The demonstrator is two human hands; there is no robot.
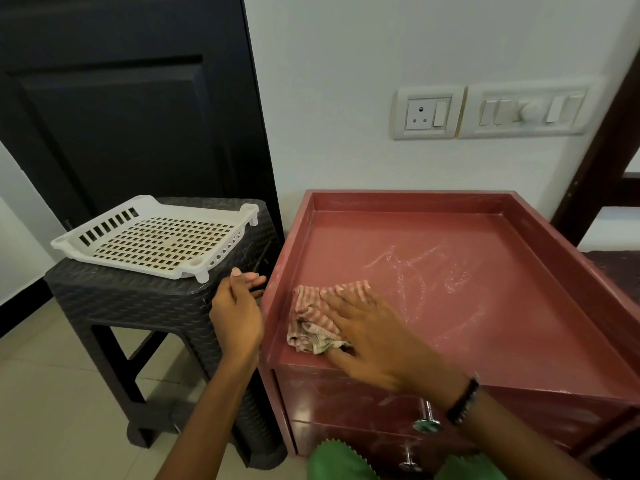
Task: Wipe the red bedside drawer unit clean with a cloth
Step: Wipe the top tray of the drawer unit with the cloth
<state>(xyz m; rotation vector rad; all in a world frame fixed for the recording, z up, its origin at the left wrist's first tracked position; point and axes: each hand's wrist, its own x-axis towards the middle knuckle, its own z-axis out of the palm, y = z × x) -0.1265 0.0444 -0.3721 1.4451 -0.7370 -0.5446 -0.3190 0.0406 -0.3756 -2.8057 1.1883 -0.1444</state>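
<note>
Green fabric [337, 462] is showing at the bottom edge, closest to the viewer, just in front of the red bedside drawer unit [467, 296]. Two metal knobs [428, 419] are sticking out from the unit's drawer fronts. No brand name, label or readable writing is showing anywhere.

A right hand [375, 336] is lying flat with fingers spread, pressing a red-and-white striped cloth [320, 315] onto the near-left corner of the unit's sunken top. A dark band [462, 398] is circling that wrist. Pale streaks [422, 268] are marking the top's surface beyond the cloth. A raised rim is bordering the top at the left, back and right, while the front edge is lying open.

A left hand [237, 303] is hovering open, fingers relaxed, holding nothing, in the narrow gap between the unit and a dark woven-pattern stool [138, 299]. A white slotted tray [156, 237] is sitting on the stool, overhanging its left edge.

Behind, a dark door [131, 98] is standing beside a white wall carrying a socket panel [427, 112] and a switch panel [528, 110]. Pale floor tiles [52, 410] are lying open to the left.
</note>
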